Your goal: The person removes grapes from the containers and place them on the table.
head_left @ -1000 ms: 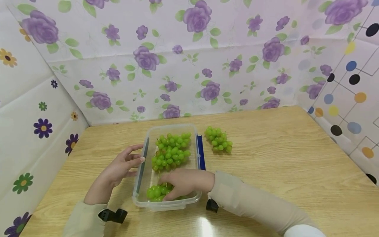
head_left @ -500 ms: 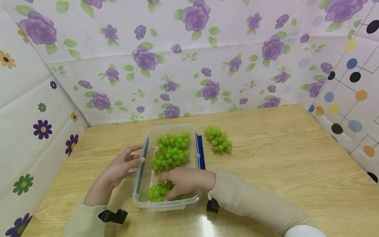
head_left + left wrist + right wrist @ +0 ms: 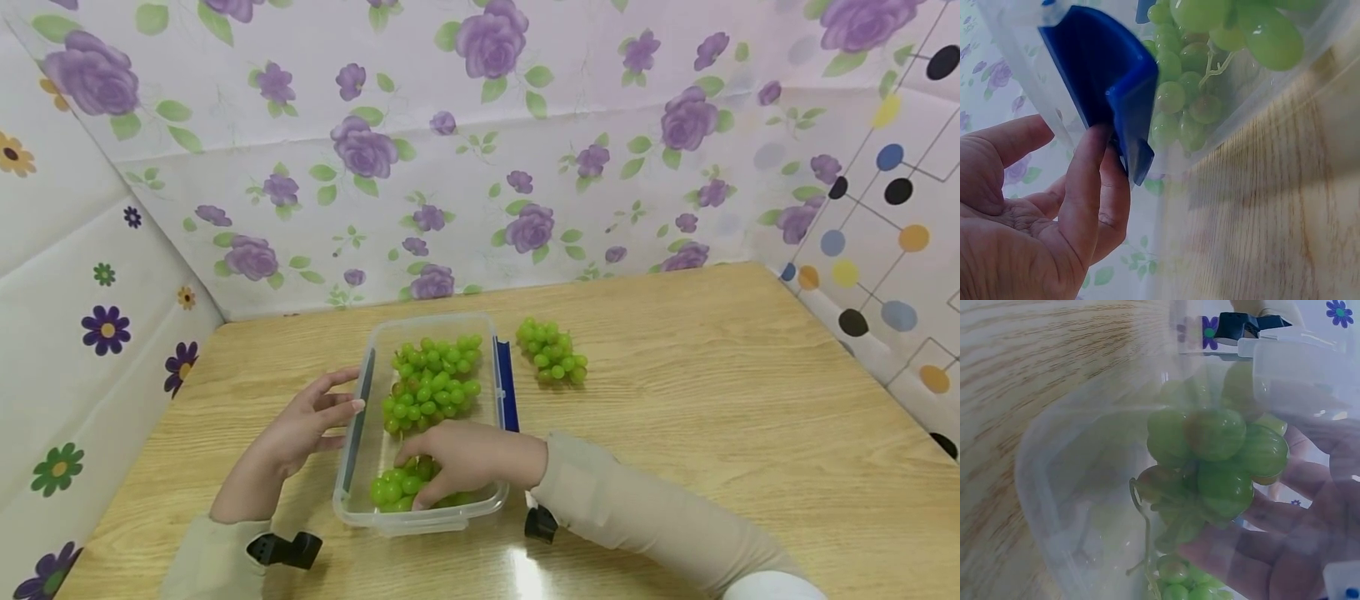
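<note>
A clear plastic food container [image 3: 405, 522] stands lidless on the table with green grapes inside. My right hand [image 3: 468, 458] reaches in at its near end, thumb and fingers curled round a bunch of grapes [image 3: 393, 489]; part of the bunch is under the hand. In the right wrist view, these grapes [image 3: 1225, 487] show through the clear wall, fingers against them. My left hand [image 3: 303, 425] rests at the container's left side, fingers spread loosely. Seen from the left wrist, its fingertips touch the blue clip flap [image 3: 1107, 69] hanging there.
More grapes [image 3: 433, 392] lie in the container's middle and far part. On the table [image 3: 697, 392], another bunch [image 3: 553, 352] lies right of the container. A blue clip flap [image 3: 507, 387] sticks out on that side. Patterned cloth walls [image 3: 465, 192] enclose the table.
The right hand shifts very slightly over the near grapes. The left hand and the container stay in place; the head view moves a little.
</note>
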Tool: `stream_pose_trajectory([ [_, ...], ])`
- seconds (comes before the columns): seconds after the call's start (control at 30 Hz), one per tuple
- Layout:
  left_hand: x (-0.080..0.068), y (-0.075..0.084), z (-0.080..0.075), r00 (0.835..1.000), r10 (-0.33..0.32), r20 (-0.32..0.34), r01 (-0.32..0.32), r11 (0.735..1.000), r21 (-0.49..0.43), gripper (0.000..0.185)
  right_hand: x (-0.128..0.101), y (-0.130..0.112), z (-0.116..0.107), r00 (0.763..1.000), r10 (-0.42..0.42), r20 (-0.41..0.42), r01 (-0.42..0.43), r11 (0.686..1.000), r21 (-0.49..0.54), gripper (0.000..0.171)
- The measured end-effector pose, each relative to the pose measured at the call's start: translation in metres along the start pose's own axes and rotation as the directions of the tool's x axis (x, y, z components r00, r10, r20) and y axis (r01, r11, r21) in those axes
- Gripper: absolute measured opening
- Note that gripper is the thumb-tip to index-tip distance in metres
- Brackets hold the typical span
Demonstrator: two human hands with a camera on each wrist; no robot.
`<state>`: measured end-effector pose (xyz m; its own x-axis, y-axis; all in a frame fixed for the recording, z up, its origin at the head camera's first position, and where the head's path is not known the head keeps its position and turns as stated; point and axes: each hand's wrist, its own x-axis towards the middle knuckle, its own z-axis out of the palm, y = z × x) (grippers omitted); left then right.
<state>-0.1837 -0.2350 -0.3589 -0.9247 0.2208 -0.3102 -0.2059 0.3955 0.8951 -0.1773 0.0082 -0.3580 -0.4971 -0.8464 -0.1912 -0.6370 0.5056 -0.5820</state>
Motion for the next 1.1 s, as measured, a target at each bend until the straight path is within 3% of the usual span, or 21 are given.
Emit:
stream_pose_trajectory([
  [0.47, 0.0001, 0.0004, -0.0019, 1.0, 0.0, -0.007, 0.0, 1.0, -0.02, 0.064, -0.0051, -0.0029, -0.0001, 0.996, -0.041, -0.084, 0.036, 0.998, -0.054, 0.047],
  [0.7, -0.0013, 0.0004, -0.0015, 1.0, 0.003, -0.003, -0.003, 1.0, -0.011, 0.064, -0.0052, -0.0047, -0.0001, 0.993, -0.065, -0.099, 0.057, 0.996, -0.075, 0.034],
  [1.1, 0.002, -0.0034, -0.0013, 1.0, -0.004, 0.0, 0.004, 1.0, -0.008, 0.065, -0.005, -0.0046, 0.0026, 0.993, 0.007, -0.12, -0.013, 0.999, -0.049, 0.039],
])
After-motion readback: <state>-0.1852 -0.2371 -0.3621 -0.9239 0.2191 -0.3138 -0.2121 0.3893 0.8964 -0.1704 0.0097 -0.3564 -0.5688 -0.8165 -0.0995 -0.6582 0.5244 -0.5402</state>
